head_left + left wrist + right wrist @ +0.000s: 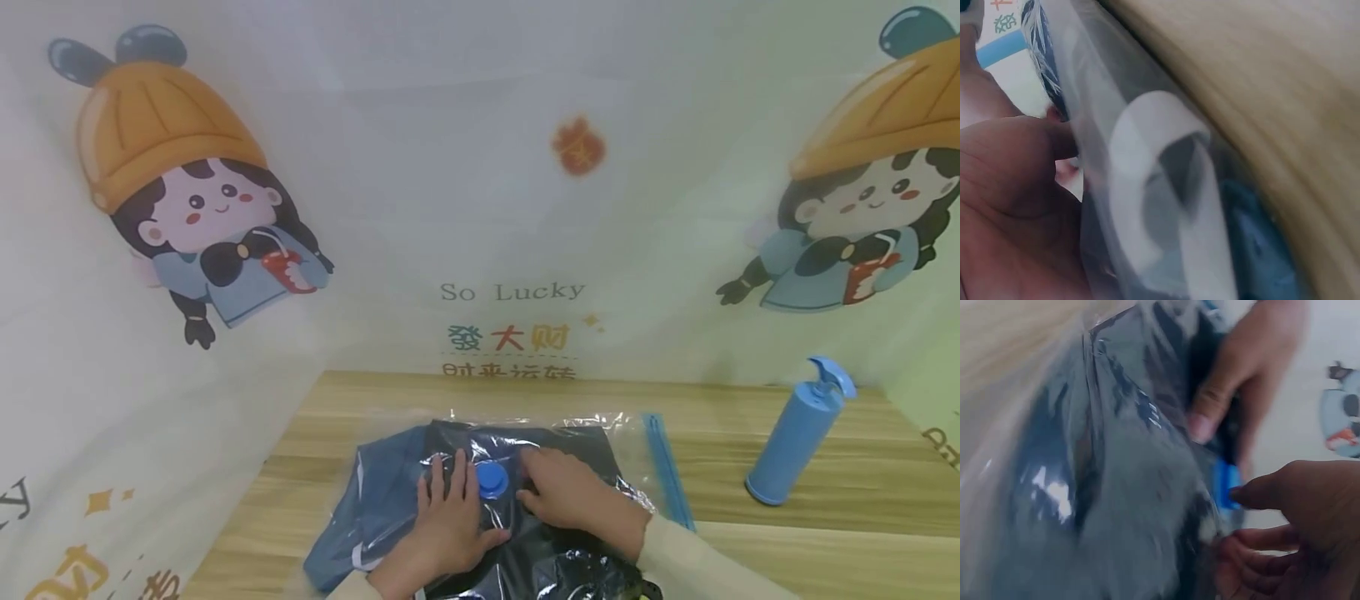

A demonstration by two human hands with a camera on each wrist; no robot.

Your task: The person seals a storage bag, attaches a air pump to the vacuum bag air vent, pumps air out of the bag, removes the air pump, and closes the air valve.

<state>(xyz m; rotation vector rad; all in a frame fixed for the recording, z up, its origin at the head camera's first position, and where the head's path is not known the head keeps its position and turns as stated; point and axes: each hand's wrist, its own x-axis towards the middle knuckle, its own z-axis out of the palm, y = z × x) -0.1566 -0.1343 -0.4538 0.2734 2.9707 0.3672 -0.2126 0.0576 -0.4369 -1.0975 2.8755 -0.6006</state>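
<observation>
Cream sleeves (712, 557) sit nearest the lens, and past them you've got both hands on the clear vacuum storage bag (632, 446), spread across the middle of the worktop (720, 467). Your left hand (450, 525) lies flat, fingers straight and gripping nothing, just left of the blue valve cap (491, 480). Over on its right, your right hand (573, 493) has fingers bent against the film; whether they pinch it, I can't tell. Inside, dark fabric (555, 438) fills the centre, blue fabric (392, 475) the left. Now the edges: wood shows between the bag and the worktop's back edge, and down its left side too. A blue zip strip (667, 471) borders the right, with more wood before the blue hand pump (797, 442), upright, well apart from you.
</observation>
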